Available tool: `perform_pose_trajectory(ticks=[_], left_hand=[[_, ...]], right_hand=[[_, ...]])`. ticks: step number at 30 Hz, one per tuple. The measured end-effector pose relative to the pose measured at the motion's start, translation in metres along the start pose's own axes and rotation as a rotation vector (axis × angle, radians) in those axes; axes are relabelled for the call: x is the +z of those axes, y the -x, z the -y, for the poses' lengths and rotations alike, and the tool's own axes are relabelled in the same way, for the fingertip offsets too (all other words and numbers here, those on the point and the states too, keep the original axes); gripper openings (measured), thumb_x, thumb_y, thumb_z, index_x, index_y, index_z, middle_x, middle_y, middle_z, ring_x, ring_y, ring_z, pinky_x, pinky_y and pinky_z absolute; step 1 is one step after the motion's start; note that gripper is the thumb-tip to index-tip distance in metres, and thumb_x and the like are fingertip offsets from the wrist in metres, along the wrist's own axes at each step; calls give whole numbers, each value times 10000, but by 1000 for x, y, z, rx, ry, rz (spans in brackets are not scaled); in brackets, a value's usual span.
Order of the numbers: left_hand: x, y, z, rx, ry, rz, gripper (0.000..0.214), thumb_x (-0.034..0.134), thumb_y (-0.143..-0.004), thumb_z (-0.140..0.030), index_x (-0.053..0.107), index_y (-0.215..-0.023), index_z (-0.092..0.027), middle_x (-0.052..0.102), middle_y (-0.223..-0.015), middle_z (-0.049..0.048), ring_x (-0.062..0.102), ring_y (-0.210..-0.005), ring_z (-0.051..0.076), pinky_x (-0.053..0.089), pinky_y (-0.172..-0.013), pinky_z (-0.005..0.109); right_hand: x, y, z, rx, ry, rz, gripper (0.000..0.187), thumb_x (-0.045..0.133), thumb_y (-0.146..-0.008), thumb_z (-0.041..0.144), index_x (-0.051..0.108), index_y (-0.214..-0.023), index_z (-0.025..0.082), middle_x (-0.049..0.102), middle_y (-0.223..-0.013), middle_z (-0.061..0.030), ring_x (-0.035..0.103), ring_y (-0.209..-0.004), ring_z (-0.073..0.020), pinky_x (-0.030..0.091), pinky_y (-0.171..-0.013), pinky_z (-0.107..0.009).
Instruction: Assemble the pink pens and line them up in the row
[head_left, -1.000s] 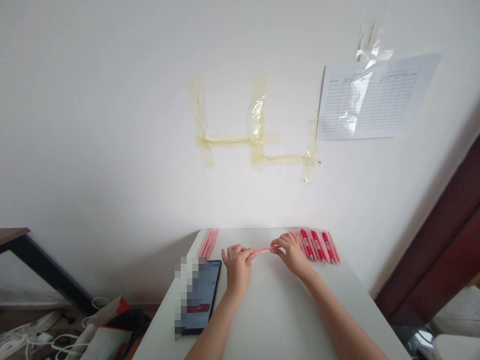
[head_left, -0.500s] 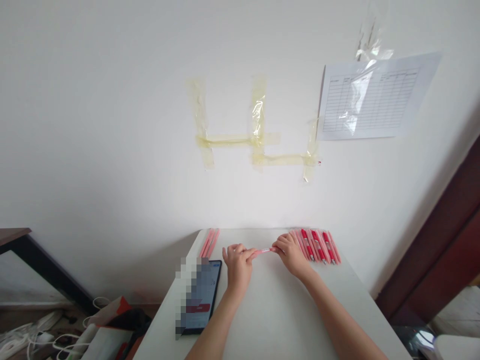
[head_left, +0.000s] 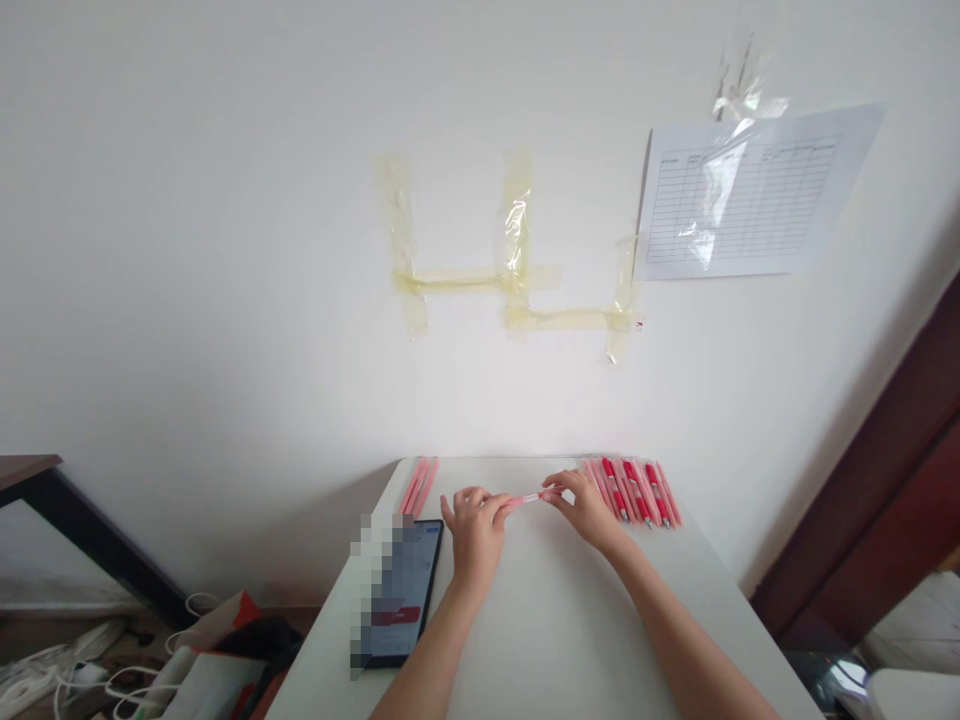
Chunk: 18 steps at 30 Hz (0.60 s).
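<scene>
A pink pen (head_left: 529, 497) with a small white label is held level above the white table (head_left: 555, 620), between my two hands. My left hand (head_left: 475, 525) is closed on its left end, thumb and fingers pinching. At the other end, my right hand (head_left: 584, 506) pinches the tip between thumb and fingertips. Just right of that hand lies a row of several pink and red pens (head_left: 634, 492), side by side. A few pink pens (head_left: 419, 487) lie together at the table's back left corner.
A phone (head_left: 401, 595), partly blurred out, lies at the table's left edge beside my left forearm. The wall behind carries yellowish tape (head_left: 517, 230) and a printed sheet (head_left: 742, 200). Cables (head_left: 82, 670) and boxes lie on the floor at left.
My right hand's fingers have loosened and lifted a little around the pen's right end, so more of it shows. My left hand has barely moved.
</scene>
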<state>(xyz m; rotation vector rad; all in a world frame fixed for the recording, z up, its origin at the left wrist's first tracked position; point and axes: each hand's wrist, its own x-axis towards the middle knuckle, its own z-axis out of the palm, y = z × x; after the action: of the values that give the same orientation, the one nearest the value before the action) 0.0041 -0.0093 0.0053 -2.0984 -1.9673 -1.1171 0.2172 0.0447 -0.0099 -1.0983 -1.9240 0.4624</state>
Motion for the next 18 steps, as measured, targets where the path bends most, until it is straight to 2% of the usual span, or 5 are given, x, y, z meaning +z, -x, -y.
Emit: perform_pose_trajectory(ticks=[7, 12, 15, 18], left_hand=[[2, 2, -2, 22, 45, 15, 178, 639, -907, -306, 770, -1017, -355, 721, -953, 33, 570, -1122, 261, 133, -1195, 705], [3, 3, -4, 54, 104, 82, 172, 643, -899, -275, 766, -990, -354, 720, -973, 17, 576, -1116, 237, 93, -1211, 700], [6, 3, -2, 45, 113, 131, 157, 649, -887, -270, 773, -961, -331, 715, -1012, 26, 573, -1131, 238, 125, -1217, 683], [11, 4, 1, 28, 106, 196, 165, 644, -880, -275, 768, -985, -306, 704, -1120, 43, 562, -1199, 249, 182, -1215, 663]], right_hand=[[-4, -5, 6, 231, -451, -52, 388, 797, -756, 584, 713, -857, 220, 722, -853, -36, 660, -883, -245, 501, -851, -393], [-7, -6, 12, 306, -872, -149, 378, 837, -738, 535, 632, -779, 220, 670, -852, -15, 656, -913, -222, 528, -884, -397], [-10, -6, 12, 389, -1120, -195, 390, 825, -755, 546, 609, -841, 233, 658, -890, -21, 678, -968, -253, 558, -891, -463], [-12, -7, 9, 447, -1259, -247, 399, 790, -791, 560, 601, -975, 261, 646, -880, -11, 686, -887, -246, 579, -840, -500]])
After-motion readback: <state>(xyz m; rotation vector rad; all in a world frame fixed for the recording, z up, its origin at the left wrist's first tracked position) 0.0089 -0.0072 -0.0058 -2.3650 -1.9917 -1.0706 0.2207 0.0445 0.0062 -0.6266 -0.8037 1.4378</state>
